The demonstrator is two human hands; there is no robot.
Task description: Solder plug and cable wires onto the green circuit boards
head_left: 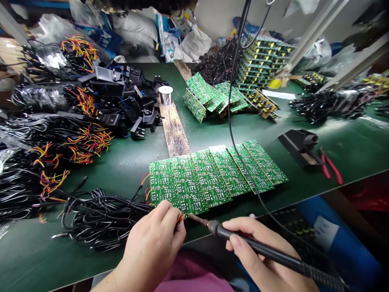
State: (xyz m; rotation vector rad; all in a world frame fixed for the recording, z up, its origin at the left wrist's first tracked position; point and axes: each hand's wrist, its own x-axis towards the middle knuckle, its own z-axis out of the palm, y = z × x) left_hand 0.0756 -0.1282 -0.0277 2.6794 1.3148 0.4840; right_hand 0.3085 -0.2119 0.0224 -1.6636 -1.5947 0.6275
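My right hand (258, 247) is wrapped round a black soldering iron (252, 242), its tip pointing left. The tip meets the lower edge of the green circuit boards (200, 182), close to my left fingertips. My left hand (156, 235) is closed in a pinch on red and yellow wires (181, 217) at that edge. Its fingers hide most of the wires and the exact joint. Several boards lie overlapped in a row, solder side up. Other red and yellow wire ends (147, 190) come off their left edge. A coil of black cables (100, 221) lies left of my left hand.
A solder spool (165, 96) stands on a scorched wooden strip (176, 132). Black adapter cases (130, 97) and cable bundles (51, 129) crowd the left. More boards (212, 95) are piled behind. An iron holder (299, 146) and red-handled pliers (331, 167) lie right. The iron's cord (231, 121) hangs across the boards.
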